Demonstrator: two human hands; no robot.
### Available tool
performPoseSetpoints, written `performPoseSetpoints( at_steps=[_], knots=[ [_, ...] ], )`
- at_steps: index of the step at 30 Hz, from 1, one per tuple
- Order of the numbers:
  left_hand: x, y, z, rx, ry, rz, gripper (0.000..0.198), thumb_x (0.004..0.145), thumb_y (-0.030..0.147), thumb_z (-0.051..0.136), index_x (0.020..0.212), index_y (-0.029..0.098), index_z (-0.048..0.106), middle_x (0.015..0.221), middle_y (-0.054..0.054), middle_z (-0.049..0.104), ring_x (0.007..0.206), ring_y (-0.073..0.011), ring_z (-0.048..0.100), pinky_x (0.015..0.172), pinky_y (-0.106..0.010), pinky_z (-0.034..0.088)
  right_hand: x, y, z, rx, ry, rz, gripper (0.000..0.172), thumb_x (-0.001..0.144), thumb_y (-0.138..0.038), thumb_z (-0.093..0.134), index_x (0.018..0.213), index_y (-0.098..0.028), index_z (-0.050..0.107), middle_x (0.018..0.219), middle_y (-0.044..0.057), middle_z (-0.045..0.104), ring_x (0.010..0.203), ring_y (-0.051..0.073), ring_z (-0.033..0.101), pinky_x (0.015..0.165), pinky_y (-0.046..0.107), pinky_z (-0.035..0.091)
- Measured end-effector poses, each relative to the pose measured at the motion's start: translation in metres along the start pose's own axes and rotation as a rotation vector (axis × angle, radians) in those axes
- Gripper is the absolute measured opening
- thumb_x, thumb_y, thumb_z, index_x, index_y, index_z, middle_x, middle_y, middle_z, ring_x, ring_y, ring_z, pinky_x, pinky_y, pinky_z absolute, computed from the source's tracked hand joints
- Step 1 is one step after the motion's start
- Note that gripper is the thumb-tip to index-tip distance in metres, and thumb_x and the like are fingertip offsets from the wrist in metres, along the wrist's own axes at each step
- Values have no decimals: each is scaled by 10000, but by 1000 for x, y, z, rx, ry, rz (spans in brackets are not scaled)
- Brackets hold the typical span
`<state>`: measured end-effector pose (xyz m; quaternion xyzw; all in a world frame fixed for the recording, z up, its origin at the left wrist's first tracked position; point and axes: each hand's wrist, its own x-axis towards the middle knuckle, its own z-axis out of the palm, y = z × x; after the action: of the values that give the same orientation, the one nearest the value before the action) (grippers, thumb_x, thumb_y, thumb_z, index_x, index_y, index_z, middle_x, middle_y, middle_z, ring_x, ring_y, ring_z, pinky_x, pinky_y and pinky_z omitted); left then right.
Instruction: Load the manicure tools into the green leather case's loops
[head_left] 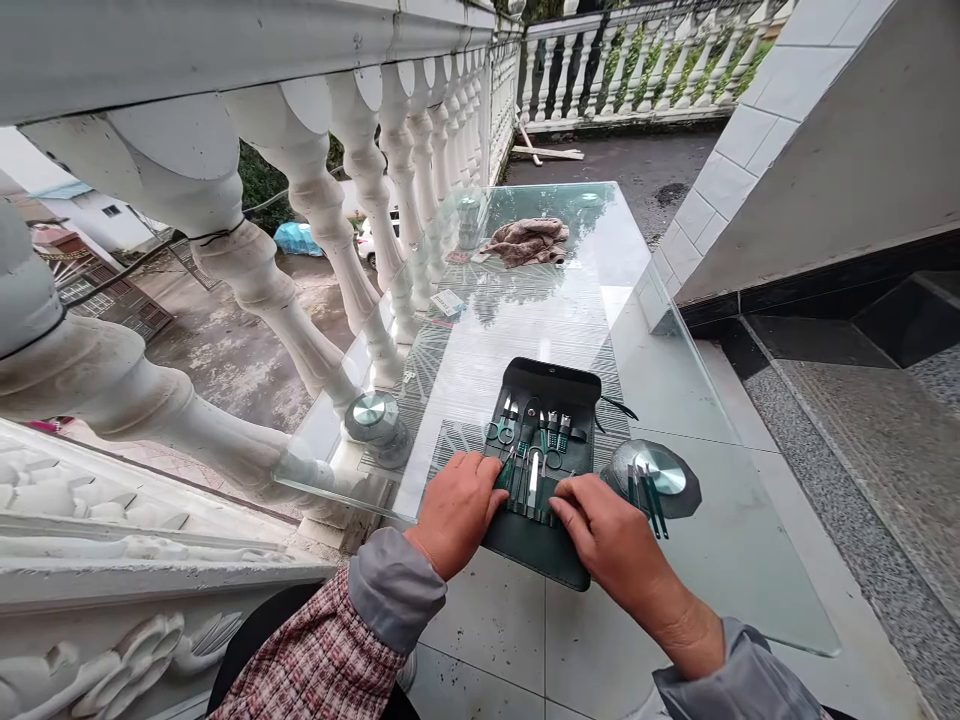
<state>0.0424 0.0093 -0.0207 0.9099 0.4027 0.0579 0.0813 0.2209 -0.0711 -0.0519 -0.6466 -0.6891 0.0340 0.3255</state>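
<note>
A dark green manicure set case [540, 555] lies unfolded on the glass table. Scissors [501, 432], nail clippers [564, 432], a nail file [534, 478] and other slim tools sit in its loops and slots. My left hand [459, 505] grips the case's left edge, thumb over the tools. At the lower right slots, my right hand [604, 525] has thumb and index finger pinched together; what lies between them is mostly hidden. To the right of the case, several slim dark green tools [652, 500] lie loose on the glass.
The glass table [720, 540] rests on round-topped supports, one [373, 415] at left. A crumpled brown cloth [529, 242] and a small card [448, 302] are farther back. White balusters [292, 190] run along the left; stone steps [862, 430] rise at right.
</note>
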Motion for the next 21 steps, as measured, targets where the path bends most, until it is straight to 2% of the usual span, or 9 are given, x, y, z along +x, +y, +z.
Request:
performPoseSetpoints(
  at_steps=[3, 6, 9, 14, 19, 21],
  knots=[
    [1, 5, -2, -30, -17, 8, 217, 839, 211, 601, 1022, 180, 488, 967, -43, 567, 904, -223, 505, 798, -355, 448, 0, 1, 0, -147, 64, 4, 173, 915, -239, 402, 809, -193, 531, 746, 44, 579, 686, 167, 541, 617, 281, 403],
    [2, 12, -2, -76, -33, 35, 236, 818, 163, 606, 1019, 182, 483, 1021, -42, 565, 955, -223, 500, 842, -348, 444, -2, -6, 2, -268, 59, -20, 177, 906, -200, 403, 825, -183, 559, 816, 84, 619, 770, 207, 553, 662, 318, 413],
    [3, 16, -3, -106, -53, 31, 236, 812, 133, 594, 1013, 190, 485, 1039, -38, 567, 966, -220, 501, 853, -347, 442, -3, -13, 4, -246, 51, -32, 171, 893, -175, 414, 860, -184, 581, 928, 100, 652, 848, 224, 565, 720, 344, 437],
    [10, 15, -1, -175, -48, -15, 298, 803, 143, 597, 1076, 177, 482, 1048, -59, 565, 959, -230, 505, 845, -361, 441, 2, -12, 0, 64, -16, 89, 188, 884, -206, 412, 918, -212, 597, 1014, 68, 666, 910, 205, 589, 773, 346, 475],
    [20, 14, 3, -292, -10, -71, 315, 774, 111, 580, 1067, 180, 490, 1035, -60, 567, 979, -226, 517, 852, -351, 428, 17, -14, -8, 460, -203, 428, 243, 837, -335, 439, 972, -232, 614, 952, 38, 677, 870, 201, 622, 778, 347, 489],
    [23, 14, 3, -336, -11, -104, 327, 757, 90, 571, 1061, 186, 496, 1004, -48, 577, 961, -215, 535, 845, -339, 430, 22, -17, -8, 656, -219, 572, 287, 790, -380, 478, 984, -217, 614, 963, 49, 677, 850, 203, 634, 772, 350, 504]
  ],
)
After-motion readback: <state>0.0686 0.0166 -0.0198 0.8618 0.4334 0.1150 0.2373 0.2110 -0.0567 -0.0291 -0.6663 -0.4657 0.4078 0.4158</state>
